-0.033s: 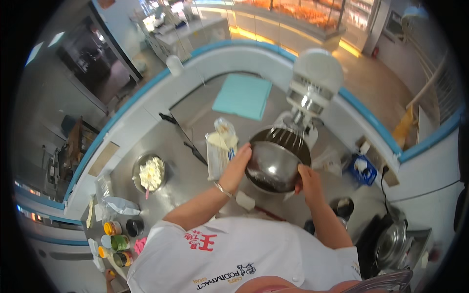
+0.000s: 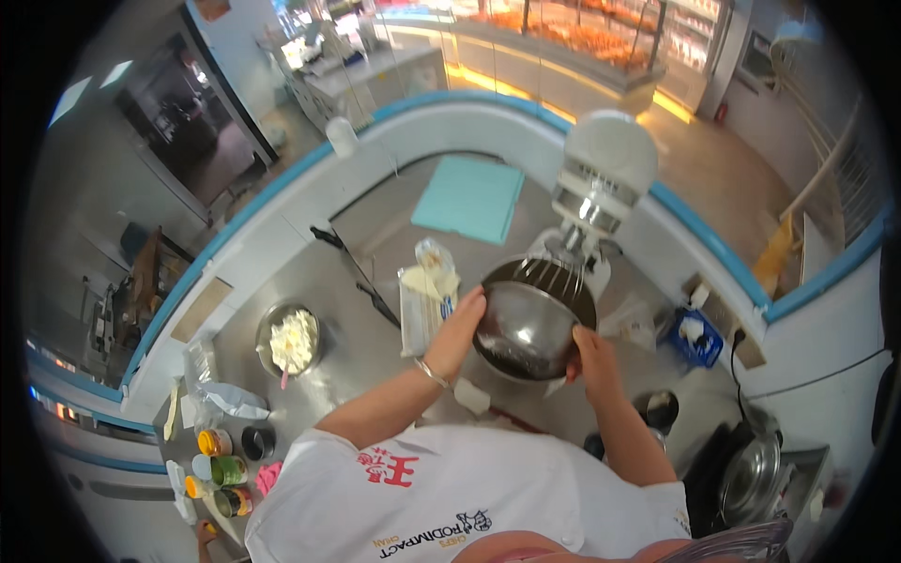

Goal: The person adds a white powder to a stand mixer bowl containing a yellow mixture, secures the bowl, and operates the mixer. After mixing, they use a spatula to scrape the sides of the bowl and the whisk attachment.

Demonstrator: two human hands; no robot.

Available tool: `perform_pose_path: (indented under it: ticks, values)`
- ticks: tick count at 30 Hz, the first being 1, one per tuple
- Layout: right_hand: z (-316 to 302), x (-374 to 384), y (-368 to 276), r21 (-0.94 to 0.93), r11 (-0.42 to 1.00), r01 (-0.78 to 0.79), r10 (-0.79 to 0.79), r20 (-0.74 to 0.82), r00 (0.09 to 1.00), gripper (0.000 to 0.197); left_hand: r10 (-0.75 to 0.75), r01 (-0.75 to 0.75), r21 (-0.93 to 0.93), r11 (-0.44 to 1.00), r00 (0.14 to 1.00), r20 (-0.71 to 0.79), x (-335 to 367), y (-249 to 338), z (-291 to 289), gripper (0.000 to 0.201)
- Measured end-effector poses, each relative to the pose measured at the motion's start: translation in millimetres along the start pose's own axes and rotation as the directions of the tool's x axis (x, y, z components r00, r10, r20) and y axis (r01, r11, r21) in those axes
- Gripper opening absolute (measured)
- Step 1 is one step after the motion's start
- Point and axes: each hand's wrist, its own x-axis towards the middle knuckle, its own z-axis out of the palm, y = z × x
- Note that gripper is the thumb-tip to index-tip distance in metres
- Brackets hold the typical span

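Observation:
A steel mixing bowl (image 2: 527, 328) sits tilted under the wire whisk (image 2: 561, 272) of a white stand mixer (image 2: 605, 169) on the steel counter. My left hand (image 2: 460, 328) grips the bowl's left rim. My right hand (image 2: 591, 352) holds its right rim. Both forearms reach up from my white shirt at the lower edge. What is inside the bowl cannot be made out.
An opened clear bag of pale stuff (image 2: 424, 298) lies just left of my left hand. Further left stands a small steel bowl with white lumps (image 2: 291, 340). A teal mat (image 2: 469, 197) lies behind, a blue box (image 2: 694, 340) to the right, and colourful jars (image 2: 218, 471) at lower left.

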Motion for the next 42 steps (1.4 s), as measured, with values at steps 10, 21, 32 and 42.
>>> perform_pose_path:
  ticks: [10,21,32,42]
  values:
    - [-0.8,2.4,-3.9,0.164,0.983,-0.078,0.079,-0.004,0.997,0.039,0.207,-0.205,0.115,0.972,0.978,0.002,20.6,-74.2,-21.2,0.061]
    - [-8.5,19.1,17.6,0.333,0.938,-0.095,0.131,-0.088,0.987,0.041,0.313,-0.298,0.106,0.949,0.933,-0.175,-17.7,-40.5,-29.1,0.055]
    - [-10.8,10.7,-8.4,0.37,0.908,-0.195,0.192,0.044,0.98,0.039,0.563,-0.534,0.231,0.814,0.822,-0.086,1.2,4.4,-12.5,0.059]
    - [-12.6,13.1,-6.8,0.487,0.847,-0.213,0.209,0.064,0.976,0.037,0.517,-0.548,0.085,0.832,0.822,0.24,44.4,-11.0,12.3,0.062]
